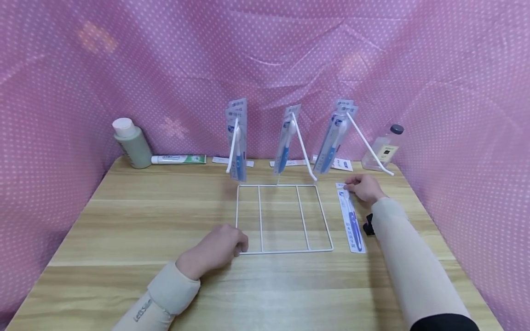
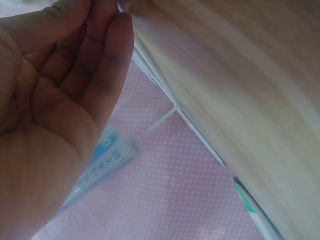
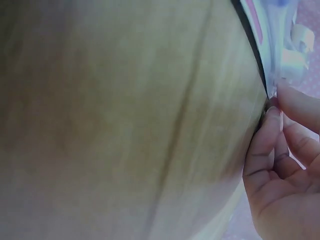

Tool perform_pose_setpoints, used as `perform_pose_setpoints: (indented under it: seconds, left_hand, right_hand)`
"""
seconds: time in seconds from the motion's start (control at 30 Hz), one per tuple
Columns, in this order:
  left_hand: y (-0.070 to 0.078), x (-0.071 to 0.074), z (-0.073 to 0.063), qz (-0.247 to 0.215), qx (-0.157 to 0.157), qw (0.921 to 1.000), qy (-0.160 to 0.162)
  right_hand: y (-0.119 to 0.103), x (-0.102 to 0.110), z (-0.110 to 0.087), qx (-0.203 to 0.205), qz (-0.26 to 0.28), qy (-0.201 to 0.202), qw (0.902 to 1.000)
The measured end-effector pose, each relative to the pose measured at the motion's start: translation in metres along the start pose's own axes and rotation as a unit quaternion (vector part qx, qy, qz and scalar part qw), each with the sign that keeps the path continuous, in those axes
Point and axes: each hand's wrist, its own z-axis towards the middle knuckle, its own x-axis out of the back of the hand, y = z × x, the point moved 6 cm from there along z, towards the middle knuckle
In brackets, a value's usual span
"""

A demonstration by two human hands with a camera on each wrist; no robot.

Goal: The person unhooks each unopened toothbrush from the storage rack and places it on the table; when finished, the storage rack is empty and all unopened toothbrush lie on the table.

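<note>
The toothbrush pack [image 1: 351, 220] with a purple-handled brush is lying on the bench [image 1: 124, 257], just right of the wire rack [image 1: 285, 252], its length running toward you. Your right hand [image 1: 366, 188] is pinching its far end between thumb and fingers; you cannot tell whether that end is lifting off the wood. Your left hand [image 1: 215, 250] is gripping the front left corner of the rack's base, its fingers bending in to meet the thumb.

Above the base, three white hooks are sticking out toward you. Blue-handled brush packs are hanging from them: a left group [image 1: 241, 170], a middle group [image 1: 283, 151] and a right group [image 1: 327, 151].

Farther out, along the back of the bench, a green bottle [image 1: 138, 147] with a white cap is standing at the left, and a toothpaste tube [image 1: 178, 159] is lying just beside it. A clear bottle [image 1: 383, 149] with a dark cap is standing at the right. Pink dotted cloth [image 1: 265, 46] is hanging behind everything.
</note>
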Motion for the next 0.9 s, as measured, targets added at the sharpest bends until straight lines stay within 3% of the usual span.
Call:
perform_pose_setpoints:
  seconds: [0.3, 0.5, 0.63, 0.73, 0.77, 0.83, 0.9]
  left_hand:
    - [-0.001, -0.001, -0.001, -0.004, 0.009, 0.9999, -0.005]
    - [-0.002, -0.004, 0.005, -0.013, 0.041, 0.9988, -0.024]
    - [-0.001, -0.003, 0.004, -0.010, 0.042, 0.9987, -0.026]
    - [0.000, -0.002, 0.003, -0.004, 0.037, 0.9991, -0.022]
    - [0.000, -0.002, 0.002, -0.003, 0.035, 0.9991, -0.022]
    - [0.000, -0.001, 0.002, -0.003, 0.035, 0.9992, -0.022]
    - [0.001, -0.002, 0.001, -0.004, 0.033, 0.9992, -0.021]
  right_hand:
    - [0.003, -0.002, 0.000, -0.006, 0.027, -0.008, 0.9996]
    - [-0.008, 0.018, -0.006, 0.009, 0.127, -0.001, 0.9919]
    - [-0.036, 0.037, -0.014, 0.047, 0.198, 0.021, 0.9789]
    - [-0.061, 0.053, -0.020, 0.073, 0.274, 0.060, 0.9571]
    - [-0.069, 0.058, -0.023, 0.081, 0.310, 0.072, 0.9445]
    - [-0.085, 0.069, -0.029, 0.104, 0.383, 0.092, 0.9131]
    - [-0.100, 0.079, -0.035, 0.132, 0.467, 0.094, 0.8694]
